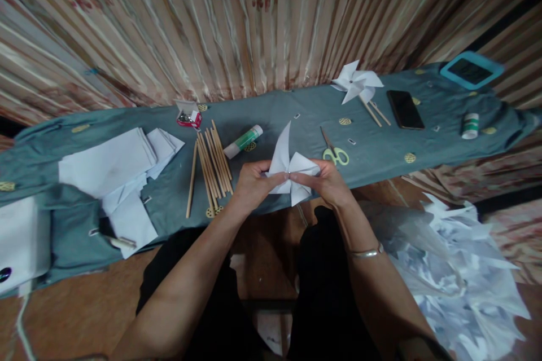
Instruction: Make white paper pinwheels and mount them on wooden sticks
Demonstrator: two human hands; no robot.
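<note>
A white paper pinwheel (pixel 281 152) is held between my two hands over the table's front edge. My left hand (pixel 254 183) pinches its left side, with the thumb at the centre. From the right, my right hand (pixel 329 180) grips it too, its thumb also pressing near the middle. A small shiny spot, perhaps a pin head, shows between the thumbs. Whether a stick is behind the paper cannot be seen. Just beyond my right hand lie scissors (pixel 335 153) with light green handles. A glue stick (pixel 244 141) lies beyond my left hand.
Several wooden sticks (pixel 214 161) lie left of my hands, near a small red box of pins (pixel 188 116). White paper sheets (pixel 108 161) are stacked further left. Finished pinwheels (pixel 357 82) and a phone (pixel 405 109) lie back right. A plastic bag of pinwheels (pixel 461 282) stands lower right.
</note>
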